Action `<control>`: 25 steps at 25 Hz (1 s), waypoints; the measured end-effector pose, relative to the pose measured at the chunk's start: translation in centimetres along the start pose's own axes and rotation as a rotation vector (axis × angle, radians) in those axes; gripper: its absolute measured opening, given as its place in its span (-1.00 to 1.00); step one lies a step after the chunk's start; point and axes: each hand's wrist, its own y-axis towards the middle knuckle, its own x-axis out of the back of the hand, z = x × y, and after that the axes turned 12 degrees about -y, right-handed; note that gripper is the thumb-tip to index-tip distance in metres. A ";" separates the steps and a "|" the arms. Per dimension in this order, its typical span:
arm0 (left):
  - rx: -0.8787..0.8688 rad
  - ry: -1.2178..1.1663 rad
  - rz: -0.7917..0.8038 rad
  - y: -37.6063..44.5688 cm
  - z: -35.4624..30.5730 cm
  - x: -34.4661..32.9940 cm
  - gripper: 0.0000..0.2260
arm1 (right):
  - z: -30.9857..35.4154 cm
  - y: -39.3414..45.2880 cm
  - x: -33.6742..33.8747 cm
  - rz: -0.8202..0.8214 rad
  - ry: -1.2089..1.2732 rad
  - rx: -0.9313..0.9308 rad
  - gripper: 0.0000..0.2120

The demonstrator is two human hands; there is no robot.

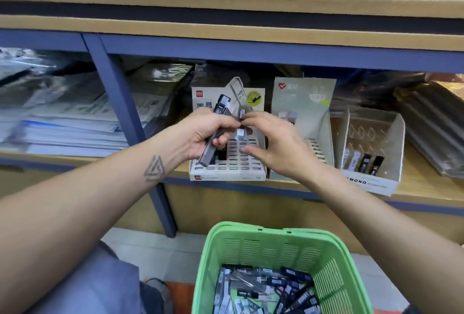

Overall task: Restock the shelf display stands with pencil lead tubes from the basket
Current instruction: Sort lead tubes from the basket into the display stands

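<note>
My left hand [204,133] grips a bunch of dark pencil lead tubes [218,133] in front of the white slotted display stand [227,171] on the shelf. My right hand [271,143] reaches in from the right, its thumb and forefinger pinching the top of one tube [241,113] in the bunch. The stand's slots are mostly bare, with a few tubes standing in them behind the hands. The green basket [271,246] sits below, holding several loose tubes [263,291].
Two more stands are to the right: a pale green one [303,102] and a beige one [384,178] with several tubes in it. Stacks of plastic-wrapped paper [62,117] fill the left shelf bay. A blue upright [120,102] divides the bays.
</note>
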 end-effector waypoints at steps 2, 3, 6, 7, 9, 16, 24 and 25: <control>-0.005 -0.029 0.011 -0.5 -0.6 1.4 -0.83 | 1.2 1.3 -0.5 -0.091 -0.064 0.001 -0.71; -0.003 -0.026 0.023 -0.6 -1.0 2.1 -0.85 | 1.6 2.1 -0.6 -0.122 -0.064 -0.006 -0.75; -0.023 0.068 -0.031 -1.1 -2.5 4.6 -0.87 | 2.8 4.7 -0.7 -0.181 0.180 -0.144 -0.78; -0.043 0.102 -0.092 -1.2 -2.9 5.5 -0.89 | 3.1 5.6 -0.6 -0.180 0.315 -0.220 -0.81; -0.037 0.142 -0.220 -1.3 -3.1 7.3 -0.85 | 3.7 7.1 -1.0 -0.128 0.532 -0.314 -0.91; 0.076 0.349 -0.363 -0.9 -1.6 10.3 -0.84 | 5.1 8.5 -5.7 0.044 0.337 -0.356 -0.93; 0.136 0.646 -0.362 0.8 1.4 10.1 -0.83 | 5.4 8.9 -8.2 0.091 0.171 -0.308 -0.96; 0.137 0.654 -0.353 1.0 1.6 10.0 -0.83 | 5.4 8.8 -8.2 0.091 0.167 -0.304 -0.95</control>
